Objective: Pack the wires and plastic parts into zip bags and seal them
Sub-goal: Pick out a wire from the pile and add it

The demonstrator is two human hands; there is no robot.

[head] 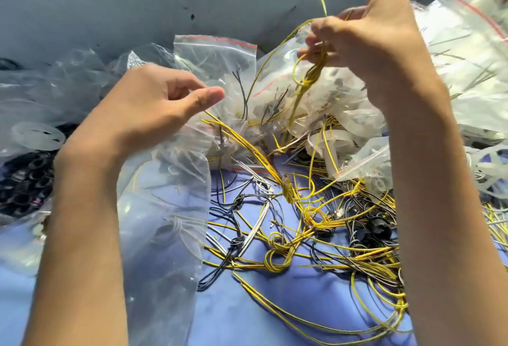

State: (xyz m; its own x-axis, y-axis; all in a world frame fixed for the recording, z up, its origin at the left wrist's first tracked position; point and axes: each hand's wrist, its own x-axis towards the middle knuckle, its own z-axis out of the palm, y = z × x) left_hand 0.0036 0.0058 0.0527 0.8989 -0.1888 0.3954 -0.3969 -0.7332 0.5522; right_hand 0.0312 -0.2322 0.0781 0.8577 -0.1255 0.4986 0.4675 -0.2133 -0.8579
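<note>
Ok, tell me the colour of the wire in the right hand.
Yellow. The wire pinched by the right hand shows best in the head view.

Bright, soft, even light leaves only faint shadows beneath the yellow wires [288, 235], white glare washes out the zip bags [467, 43] above-right of them, and the right hand [371, 29] above them is motion-blurred.

No legible text, no readable labels, brands, numbers or signs, on zip bags [217, 54], wires [277, 260], blue surface [247, 312]
</note>
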